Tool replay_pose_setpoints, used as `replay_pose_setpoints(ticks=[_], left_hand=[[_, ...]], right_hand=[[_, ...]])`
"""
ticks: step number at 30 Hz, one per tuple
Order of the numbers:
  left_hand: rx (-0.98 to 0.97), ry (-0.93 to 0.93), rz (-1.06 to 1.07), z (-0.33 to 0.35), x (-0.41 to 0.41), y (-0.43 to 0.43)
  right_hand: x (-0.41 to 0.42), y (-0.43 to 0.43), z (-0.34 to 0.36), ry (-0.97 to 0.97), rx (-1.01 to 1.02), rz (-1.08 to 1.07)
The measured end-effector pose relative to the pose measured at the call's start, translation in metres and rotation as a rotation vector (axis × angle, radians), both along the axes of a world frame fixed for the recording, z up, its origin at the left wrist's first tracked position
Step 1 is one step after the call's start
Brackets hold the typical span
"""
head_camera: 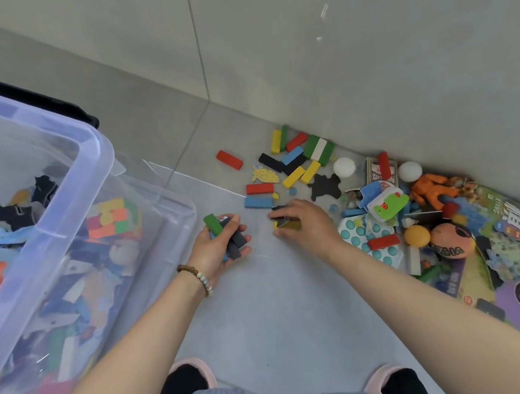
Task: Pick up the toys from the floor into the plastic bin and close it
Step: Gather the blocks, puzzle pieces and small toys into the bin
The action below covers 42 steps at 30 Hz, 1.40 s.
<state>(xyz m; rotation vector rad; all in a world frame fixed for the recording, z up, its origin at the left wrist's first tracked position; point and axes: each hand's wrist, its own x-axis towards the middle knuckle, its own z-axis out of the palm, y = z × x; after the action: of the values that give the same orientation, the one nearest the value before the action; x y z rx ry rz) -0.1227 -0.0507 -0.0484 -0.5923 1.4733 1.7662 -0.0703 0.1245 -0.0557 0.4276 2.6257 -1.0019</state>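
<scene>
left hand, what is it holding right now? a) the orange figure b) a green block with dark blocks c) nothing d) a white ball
b: the left hand grips a green block and dark blocks; the right hand pinches a yellow block on the floor.

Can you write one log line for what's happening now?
left hand: holds green block | right hand: grips yellow block | bin: open | toys: on floor
</scene>
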Motion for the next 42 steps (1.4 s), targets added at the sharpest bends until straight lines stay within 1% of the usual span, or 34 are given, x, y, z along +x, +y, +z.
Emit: replay_pose_setpoints(ticks=[4, 7, 9, 10, 16, 20, 22, 23, 27, 29, 33, 37, 40, 42], left_hand=[[0.091, -0.089, -0.015, 0.001, 0.001, -0.001], [0.200, -0.171, -0.043, 0.002, 0.001, 0.002], [0.324, -0.250, -0.051, 0.003, 0.002, 0.006], [0.363, -0.274, -0.059, 0.004, 0.003, 0.008], [0.367, -0.269, -0.068, 0.004, 0.003, 0.013], [0.348, -0.221, -0.070, 0.003, -0.004, 0.010], [0.347, -0.226, -0.064, 0.003, -0.004, 0.008], [0.352, -0.233, -0.056, 0.002, -0.005, 0.007], [0.330, -0.224, 0.003, 0.000, -0.010, 0.003], [0.296, -0.196, 0.031, 0.000, -0.013, 0.002], [0.238, -0.132, 0.065, -0.004, -0.021, -0.006], [0.165, -0.093, 0.004, -0.006, -0.024, -0.014], [0.152, -0.099, -0.029, -0.006, -0.023, -0.015], [0.144, -0.101, -0.038, -0.005, -0.023, -0.015]], right_hand=[[-0.002, -0.003, 0.007, 0.025, -0.081, -0.168], [-0.004, -0.017, 0.027, 0.163, -0.270, -0.289], [-0.003, -0.031, 0.041, 0.182, -0.392, -0.257], [-0.001, -0.037, 0.043, 0.169, -0.419, -0.226], [0.003, -0.037, 0.054, 0.197, -0.454, -0.247], [0.005, -0.034, 0.056, 0.061, -0.477, -0.092], [0.004, -0.032, 0.059, 0.032, -0.519, -0.090], [0.003, -0.030, 0.061, 0.047, -0.521, -0.116], [-0.004, -0.010, 0.053, 0.183, -0.428, -0.298], [-0.012, 0.000, 0.043, 0.178, -0.320, -0.294], [-0.035, 0.005, 0.021, 0.072, -0.112, -0.097], [-0.061, -0.002, 0.009, 0.016, 0.118, 0.104], [-0.066, -0.006, 0.000, 0.027, 0.251, 0.185], [-0.065, -0.007, -0.004, 0.072, 0.292, 0.221]])
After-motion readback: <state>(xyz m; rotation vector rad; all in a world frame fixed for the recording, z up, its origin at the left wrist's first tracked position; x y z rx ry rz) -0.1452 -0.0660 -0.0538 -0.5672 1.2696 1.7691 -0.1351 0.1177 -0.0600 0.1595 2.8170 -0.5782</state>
